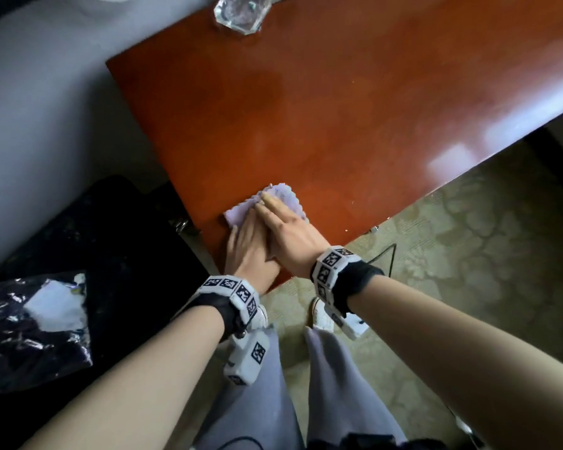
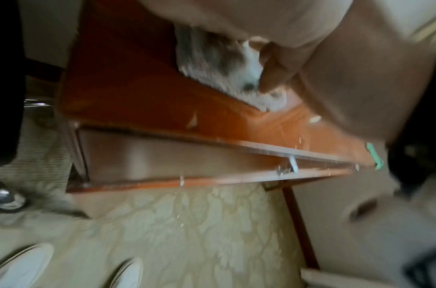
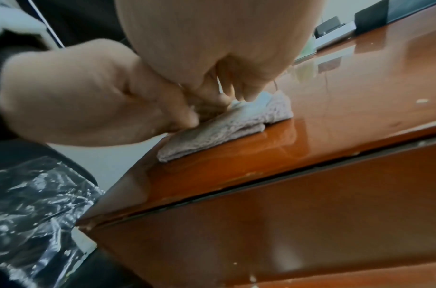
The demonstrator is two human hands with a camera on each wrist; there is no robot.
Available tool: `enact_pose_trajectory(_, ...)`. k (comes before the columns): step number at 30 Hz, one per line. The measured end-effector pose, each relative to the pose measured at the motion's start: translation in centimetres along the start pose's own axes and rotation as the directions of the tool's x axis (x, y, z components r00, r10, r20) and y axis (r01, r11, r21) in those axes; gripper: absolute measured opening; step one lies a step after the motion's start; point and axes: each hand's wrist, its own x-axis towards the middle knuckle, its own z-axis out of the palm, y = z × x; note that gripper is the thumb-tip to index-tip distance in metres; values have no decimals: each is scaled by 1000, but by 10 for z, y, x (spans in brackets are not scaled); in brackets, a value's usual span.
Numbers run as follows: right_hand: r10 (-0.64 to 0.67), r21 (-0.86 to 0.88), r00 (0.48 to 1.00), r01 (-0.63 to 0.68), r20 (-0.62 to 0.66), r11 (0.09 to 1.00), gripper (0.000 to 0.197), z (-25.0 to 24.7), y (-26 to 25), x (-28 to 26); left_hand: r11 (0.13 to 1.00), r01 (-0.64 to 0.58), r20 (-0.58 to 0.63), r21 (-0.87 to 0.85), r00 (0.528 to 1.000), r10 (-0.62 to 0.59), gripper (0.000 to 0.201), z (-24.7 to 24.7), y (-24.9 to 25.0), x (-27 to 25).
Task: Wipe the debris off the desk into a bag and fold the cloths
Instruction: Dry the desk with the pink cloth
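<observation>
Lilac terry, folded small, and there it is: the cloth [image 1: 281, 198] lies near the tabletop's [image 1: 338, 108] front left corner, pinned under both hands; the left hand [image 1: 249, 245] lies flat on its near end, fingers straight and together, thumb out toward the tabletop's left edge; the right hand [image 1: 288, 232] lies flat as well, crossing over the left one's back, its straight fingers [image 1: 270, 204] reaching onto the middle of the cloth; neither hand curls round anything, both simply press down. From the right wrist view the cloth [image 3: 227, 128] shows stacked layers, a pale end lying on top of a greyer one, and the fingertips [image 3: 249, 93] touch that upper layer; the left wrist view is badly blurred, though the cloth [image 2: 212, 64] can be made out on the red-brown wood. A few pale crumbs [image 1: 346, 230] sit on the tabletop near its front edge, to the right of the hands; more specks [image 3: 421, 101] show on the glossy surface in the right wrist view. Off to the left, below the tabletop, a clear crinkled plastic bag [image 1: 30, 336] lies on a black chair [image 1: 127, 238], with white scraps [image 1: 59, 306] inside it; at the far edge stands a faceted glass ashtray [image 1: 241, 11]; patterned beige carpet [image 1: 452, 254] lies beneath, with white shoes [image 2: 22, 267] and grey trousers [image 1: 338, 384] in view.
</observation>
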Motion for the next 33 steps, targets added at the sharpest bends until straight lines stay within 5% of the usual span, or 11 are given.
enact_pose_trajectory(2,69,45,997,-68,-20,997,76,12,-6,5,981,-64,-137,-181,990,39,78,-24,-16,9)
enact_pose_trajectory(6,123,-180,985,-144,-119,973,66,47,-18,13,973,-169,-325,-154,939,111,57,-48,-49,42)
enact_pose_trajectory(9,221,-288,956,-271,-193,919,67,73,-30,7,997,-79,-223,6,972,78,59,-52,-63,61)
enact_pose_trajectory(13,253,-306,937,-321,-241,896,67,98,-44,-23,946,-197,-73,256,972,223,64,-36,-80,58)
enact_pose_trajectory(18,246,-343,940,-318,-238,884,66,90,-20,-49,921,-180,-108,346,967,229,72,-24,-81,53)
enact_pose_trajectory(20,335,-328,895,-424,-294,844,65,71,7,-47,916,-185,-105,356,966,236,74,-23,-80,54)
enact_pose_trajectory(24,568,-190,726,-666,-386,722,65,28,53,-45,914,-173,-49,366,978,204,79,-25,-79,58)
enact_pose_trajectory(28,669,-87,610,-763,-424,641,66,30,38,-28,923,-162,-17,349,984,179,82,-28,-75,60)
enact_pose_trajectory(29,647,-102,627,-748,-435,656,66,39,25,-23,926,-160,-27,342,983,180,82,-28,-74,59)
enact_pose_trajectory(33,448,-259,831,-536,-331,803,67,83,-30,-10,927,-170,-105,335,971,216,83,-32,-71,55)
